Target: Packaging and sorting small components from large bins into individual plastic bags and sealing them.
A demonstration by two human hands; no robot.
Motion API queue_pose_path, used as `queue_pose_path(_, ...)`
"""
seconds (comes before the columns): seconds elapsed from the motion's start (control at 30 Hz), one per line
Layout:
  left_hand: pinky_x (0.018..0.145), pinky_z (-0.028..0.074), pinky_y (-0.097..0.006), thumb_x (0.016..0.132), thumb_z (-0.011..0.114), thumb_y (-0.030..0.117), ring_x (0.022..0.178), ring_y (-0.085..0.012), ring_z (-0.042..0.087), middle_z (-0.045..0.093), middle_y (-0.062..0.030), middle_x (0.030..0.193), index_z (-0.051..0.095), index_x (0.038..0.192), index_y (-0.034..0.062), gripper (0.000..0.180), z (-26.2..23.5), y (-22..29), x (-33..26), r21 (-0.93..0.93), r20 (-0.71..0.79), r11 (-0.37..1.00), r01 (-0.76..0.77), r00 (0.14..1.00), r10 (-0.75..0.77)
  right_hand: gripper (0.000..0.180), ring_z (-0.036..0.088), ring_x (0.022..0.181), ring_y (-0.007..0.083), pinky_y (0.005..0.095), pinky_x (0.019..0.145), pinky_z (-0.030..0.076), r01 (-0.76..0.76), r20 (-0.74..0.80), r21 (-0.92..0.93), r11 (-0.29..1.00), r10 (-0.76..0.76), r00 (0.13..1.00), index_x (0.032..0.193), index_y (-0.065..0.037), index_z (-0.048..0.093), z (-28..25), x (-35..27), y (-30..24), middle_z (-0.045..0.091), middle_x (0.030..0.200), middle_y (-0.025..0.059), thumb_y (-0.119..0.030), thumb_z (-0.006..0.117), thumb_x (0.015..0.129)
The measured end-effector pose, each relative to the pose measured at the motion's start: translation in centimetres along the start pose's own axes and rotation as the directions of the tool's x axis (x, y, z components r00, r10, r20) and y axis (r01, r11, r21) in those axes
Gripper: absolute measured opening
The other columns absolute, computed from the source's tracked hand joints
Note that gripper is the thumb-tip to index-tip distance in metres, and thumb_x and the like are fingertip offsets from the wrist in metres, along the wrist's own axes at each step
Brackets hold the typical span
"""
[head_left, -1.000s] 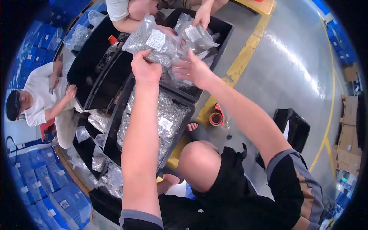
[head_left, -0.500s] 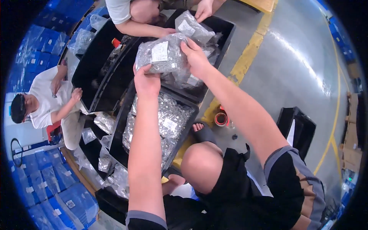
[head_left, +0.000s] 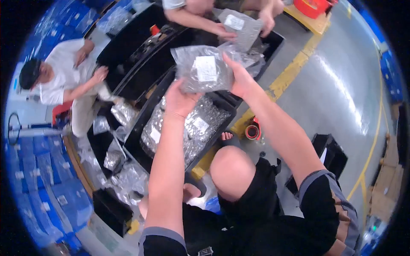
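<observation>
Between my two hands is a clear plastic bag (head_left: 192,64) packed with small grey metal parts, a white label facing up. My left hand (head_left: 181,99) grips its near left corner, and my right hand (head_left: 241,79) holds its right side. Below the bag stands a black bin (head_left: 133,143) filled with similar bags (head_left: 188,143) of shiny parts. Just beyond, a person's hands (head_left: 267,22) hold another labelled bag (head_left: 250,34) over a second black bin (head_left: 277,42).
At left sits another person (head_left: 64,72) in a white shirt and dark cap. Wrapped blue boxes (head_left: 55,187) are stacked along the left. A tape roll (head_left: 252,132) lies on the floor by my foot. Farther right is a black tray (head_left: 335,155). A red container (head_left: 309,7) is at the top right.
The view has shifted, so the scene sits more to the right. My bag has moved slightly toward me, away from the other person's bag, which they have lifted and turned.
</observation>
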State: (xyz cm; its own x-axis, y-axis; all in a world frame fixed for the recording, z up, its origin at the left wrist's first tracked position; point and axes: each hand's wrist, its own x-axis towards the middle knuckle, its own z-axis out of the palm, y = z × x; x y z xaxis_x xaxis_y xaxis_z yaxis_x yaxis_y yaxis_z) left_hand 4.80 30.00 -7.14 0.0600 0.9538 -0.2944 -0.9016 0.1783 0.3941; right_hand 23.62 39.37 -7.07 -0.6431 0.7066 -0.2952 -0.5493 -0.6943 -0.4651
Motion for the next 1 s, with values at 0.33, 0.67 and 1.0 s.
queue_pose_path(0.33,0.095,0.048,-0.054,0.091,0.050,0.007,0.116,-0.0318,0.056,0.052,-0.0125,0.132,0.038,0.139,0.0075,0.050,-3.4,6.4,-20.8,0.215,-0.145,0.935,-0.281,0.938,0.315,0.036,0.063,0.105,0.0246,0.0395,0.091,0.051,-0.229,0.080,-0.492,0.840,0.306,0.949,0.121,0.002,0.053,14.7,-4.4,11.0,0.063,0.115,0.0121,-0.005,0.062,0.087)
queue_pose_path(0.67,0.099,0.046,-0.040,0.084,0.060,-0.003,0.121,-0.0238,0.053,0.052,-0.0107,0.133,0.035,0.144,0.0059,0.065,-11.2,4.5,-49.8,0.092,-0.416,0.823,-0.561,0.729,0.543,0.055,0.054,0.117,0.0234,0.0391,0.101,0.042,-0.271,0.163,-0.730,0.627,0.545,0.822,0.134,-0.002,0.041,23.4,-16.5,32.5,0.056,0.125,0.0123,0.004,0.062,0.083)
queue_pose_path(1.0,0.100,0.040,-0.030,0.078,0.066,0.001,0.122,-0.0205,0.051,0.051,-0.0137,0.135,0.033,0.142,-0.0061,0.073,-13.5,0.6,-59.8,0.158,-0.320,0.815,-0.557,0.752,0.576,0.060,0.045,0.128,0.0270,0.0433,0.107,0.035,-0.359,0.085,-0.755,0.549,0.624,0.777,0.139,0.002,0.033,23.1,-27.5,36.3,0.047,0.136,0.0155,0.008,0.054,0.084)
